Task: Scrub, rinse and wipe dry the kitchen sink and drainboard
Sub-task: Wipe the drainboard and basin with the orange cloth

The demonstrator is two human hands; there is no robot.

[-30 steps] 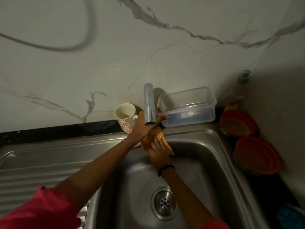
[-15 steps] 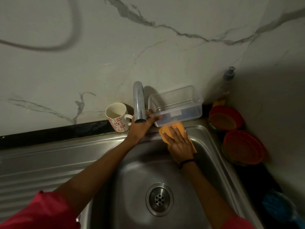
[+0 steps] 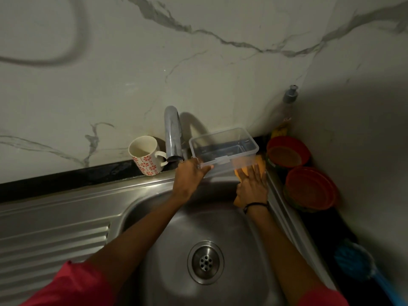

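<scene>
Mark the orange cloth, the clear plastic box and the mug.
orange cloth [image 3: 260, 165], head view, bare patch beyond the fingertips
clear plastic box [image 3: 223, 161], head view, front wall near the latch
mug [image 3: 146, 163], head view, patterned side wall

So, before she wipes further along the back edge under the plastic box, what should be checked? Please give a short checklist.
1. Orange cloth flat under the right hand: ok.
2. Left hand holds the clear box out of the way: ok.
3. Box empty: cannot tell.
4. Mug apart from the wiping path: ok.
5. Tap off, no water running: ok.
6. Sink rim dry: cannot tell.
</scene>
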